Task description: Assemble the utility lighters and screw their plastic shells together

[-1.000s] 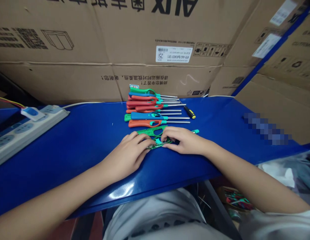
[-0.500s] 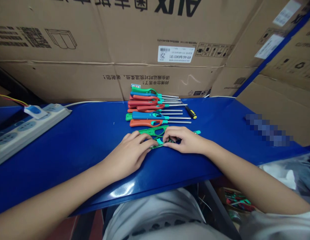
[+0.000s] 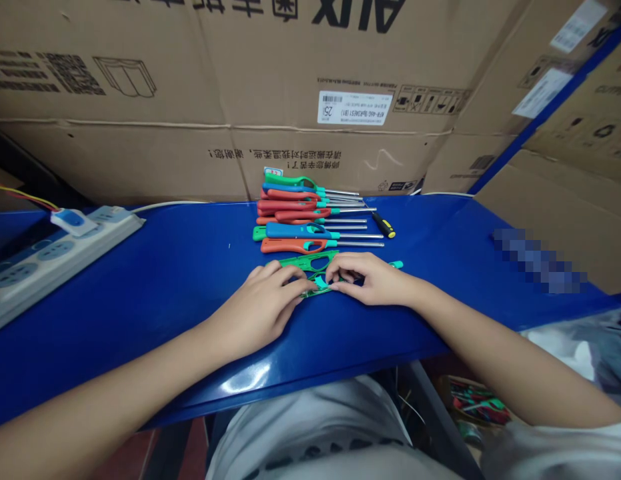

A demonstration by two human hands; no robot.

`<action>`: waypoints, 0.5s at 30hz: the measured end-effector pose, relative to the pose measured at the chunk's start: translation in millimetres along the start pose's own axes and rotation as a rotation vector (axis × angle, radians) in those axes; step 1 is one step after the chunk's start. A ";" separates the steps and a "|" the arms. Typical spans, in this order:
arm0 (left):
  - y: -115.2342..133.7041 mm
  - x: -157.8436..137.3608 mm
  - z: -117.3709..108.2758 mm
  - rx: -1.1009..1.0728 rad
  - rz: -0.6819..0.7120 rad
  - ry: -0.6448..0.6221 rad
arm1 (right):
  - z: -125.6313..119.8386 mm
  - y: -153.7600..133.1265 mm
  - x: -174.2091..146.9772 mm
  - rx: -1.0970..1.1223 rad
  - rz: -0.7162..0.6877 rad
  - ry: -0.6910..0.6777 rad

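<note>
An opened green gas lighter casing (image 3: 310,293) lies on the blue tabletop between my hands, with a turquoise trigger (image 3: 321,283) in it. My left hand (image 3: 265,299) has its thumb and fingers closed on the casing's left part. At its right, my right hand (image 3: 367,279) is pinched close to the trigger; whatever its fingertips hold is too small to make out. Just behind them lies a second green casing half (image 3: 323,261), partly under the left fingers. A turquoise nozzle piece (image 3: 397,265) shows beyond the right hand.
Several lighters in orange, blue, red and green, such as an orange lighter (image 3: 290,246), are stacked behind my hands. A black and yellow screwdriver (image 3: 383,225) lies to their right. A power strip (image 3: 65,257) is at left; a cardboard wall (image 3: 165,160) stands behind.
The view has shifted very slightly. Both hands stay at the casing, with only a tiny movement of the right fingertips by the trigger.
</note>
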State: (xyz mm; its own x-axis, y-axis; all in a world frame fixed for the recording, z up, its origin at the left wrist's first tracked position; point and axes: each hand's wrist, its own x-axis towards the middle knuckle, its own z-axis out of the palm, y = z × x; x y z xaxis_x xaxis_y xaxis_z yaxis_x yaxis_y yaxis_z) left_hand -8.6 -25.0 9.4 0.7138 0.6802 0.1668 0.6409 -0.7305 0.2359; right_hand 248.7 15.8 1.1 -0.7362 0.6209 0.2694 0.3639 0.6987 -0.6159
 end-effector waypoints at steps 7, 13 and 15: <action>0.1 -0.8 -0.4 0.035 0.006 -0.001 | -3.6 3.0 0.5 -0.001 -0.087 0.044; -2.5 -1.2 -1.9 0.070 0.030 0.009 | -4.6 19.3 2.1 -0.249 -0.039 0.173; -4.4 -1.2 -1.9 0.051 0.037 0.016 | -5.6 24.9 2.5 -0.249 0.031 0.161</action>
State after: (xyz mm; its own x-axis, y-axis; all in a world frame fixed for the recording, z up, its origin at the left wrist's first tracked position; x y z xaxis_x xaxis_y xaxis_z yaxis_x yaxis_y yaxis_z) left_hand -12.8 -22.5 10.0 0.7330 0.6532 0.1898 0.6281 -0.7570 0.1798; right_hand 259.1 36.7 -9.5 -0.6298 0.6775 0.3800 0.5282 0.7322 -0.4300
